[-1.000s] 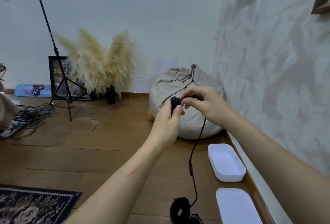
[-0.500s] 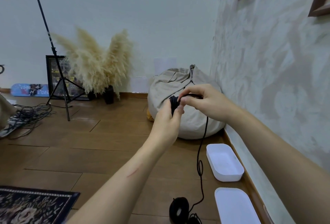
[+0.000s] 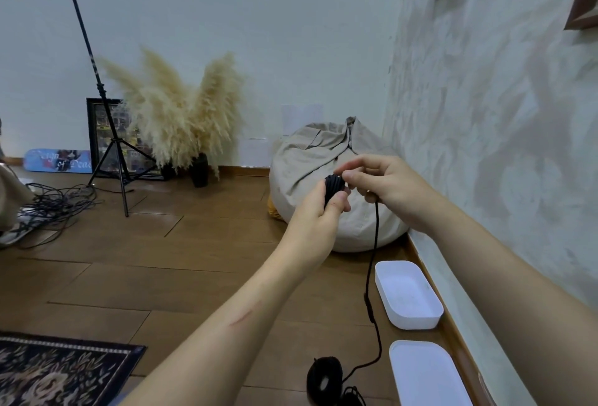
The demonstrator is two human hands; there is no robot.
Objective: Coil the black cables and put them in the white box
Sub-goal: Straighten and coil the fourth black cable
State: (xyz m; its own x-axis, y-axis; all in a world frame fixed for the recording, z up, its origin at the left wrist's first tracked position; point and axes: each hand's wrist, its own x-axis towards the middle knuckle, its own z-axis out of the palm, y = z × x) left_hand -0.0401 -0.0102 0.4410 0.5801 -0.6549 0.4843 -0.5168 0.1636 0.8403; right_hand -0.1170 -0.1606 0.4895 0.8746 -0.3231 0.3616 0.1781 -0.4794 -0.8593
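My left hand grips a small coil of black cable at chest height. My right hand pinches the same cable just to the right of the coil, fingers curled round the strand. From my right hand the loose cable hangs down to the floor, with an inline lump partway along. A finished black coil lies on the floor at the bottom. The open white box sits on the floor by the right wall, and a white lid lies nearer to me.
A beige beanbag sits in the corner behind my hands. At the left stand a light tripod, pampas grass in a dark vase and a tangle of black cables. A dark patterned rug lies bottom left.
My right hand has carried the strand round the coil, from above it to its right side. The hanging cable has swung and straightened. The camera has shifted slightly.
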